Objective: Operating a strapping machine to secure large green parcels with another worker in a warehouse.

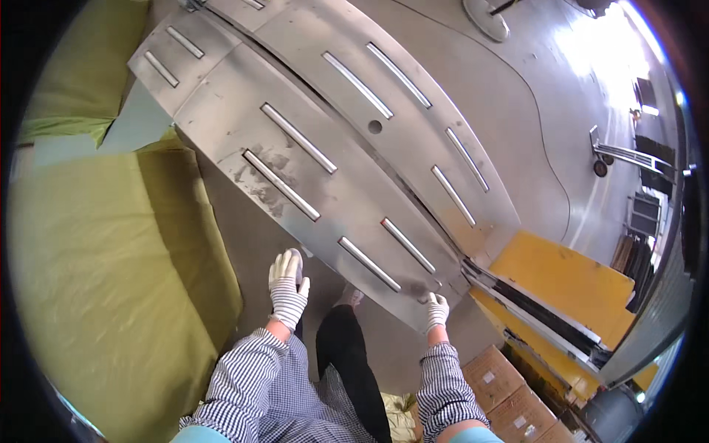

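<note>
A large grey metal sheet (317, 170) with several long narrow slots stretches away from me, lying on a second slotted sheet (413, 96). My left hand (286, 288), in a white knit glove, hangs below the sheet's near edge with fingers loosely together, holding nothing that I can see. My right hand (436, 308), also gloved, grips the near corner of the top sheet. My checked sleeves and dark trouser leg (354, 362) show below.
Big olive-green covered stacks (111, 266) stand to my left. Yellow machine panels (561, 280) and brown cardboard boxes (502, 391) lie to the right. A hand truck (628, 155) stands far right on the shiny grey floor.
</note>
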Tool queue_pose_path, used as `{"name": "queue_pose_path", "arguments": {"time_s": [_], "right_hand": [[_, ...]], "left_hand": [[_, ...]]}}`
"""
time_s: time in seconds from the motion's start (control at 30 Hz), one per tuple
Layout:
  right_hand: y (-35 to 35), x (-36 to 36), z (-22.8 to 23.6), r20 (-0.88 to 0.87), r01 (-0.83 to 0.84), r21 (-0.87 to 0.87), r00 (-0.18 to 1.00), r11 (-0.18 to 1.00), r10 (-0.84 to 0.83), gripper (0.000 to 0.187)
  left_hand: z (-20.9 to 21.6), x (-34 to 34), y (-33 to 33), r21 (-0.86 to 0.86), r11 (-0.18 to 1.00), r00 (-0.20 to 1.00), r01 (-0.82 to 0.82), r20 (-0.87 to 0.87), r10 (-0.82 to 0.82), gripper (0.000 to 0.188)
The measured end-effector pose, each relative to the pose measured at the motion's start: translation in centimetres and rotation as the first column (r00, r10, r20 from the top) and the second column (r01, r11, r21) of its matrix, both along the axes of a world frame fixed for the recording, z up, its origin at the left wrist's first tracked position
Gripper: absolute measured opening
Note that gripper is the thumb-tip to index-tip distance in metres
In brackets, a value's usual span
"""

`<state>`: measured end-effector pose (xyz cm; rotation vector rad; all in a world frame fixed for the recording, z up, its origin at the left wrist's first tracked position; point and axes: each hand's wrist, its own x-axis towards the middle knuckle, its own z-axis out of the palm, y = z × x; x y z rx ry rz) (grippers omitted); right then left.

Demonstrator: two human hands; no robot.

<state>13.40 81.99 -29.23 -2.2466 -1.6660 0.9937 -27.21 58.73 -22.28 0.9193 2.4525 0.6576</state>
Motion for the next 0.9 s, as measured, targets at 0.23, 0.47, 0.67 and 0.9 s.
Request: {"name": "queue_pose_path", "arguments": {"time_s": [0.23,0.47,0.67,0.9], "right_hand": [[1.8,-3.9,2.0,0.419,-0.247,-0.321,0.829,0.914,0.371,0.026],[2.0,-2.6,2.1,0.374,-0.149,-0.444,0.865,0.884,0.334,0.036],[-5.2,-6.5,9.7,0.056,-0.497,-0.1,0.862,0.862,0.503,0.05],[-7.3,-2.0,20.1,-0.192,-0.74,0.037,0.654,0.671,0.732,0.035]], "left_hand": [[-0.7,-1.1,4.0,-0.416,0.76,0.855,0.5,0.1,-0.509,0.086],[-0.1,-1.6,4.4,-0.393,0.769,0.859,0.504,0.141,-0.492,0.067],[3.7,5.4,-5.3,-0.164,0.985,0.951,0.053,0.308,0.0,0.046],[9.3,21.9,-25.0,-0.322,0.862,0.76,-0.391,0.416,0.5,0.041]]}}
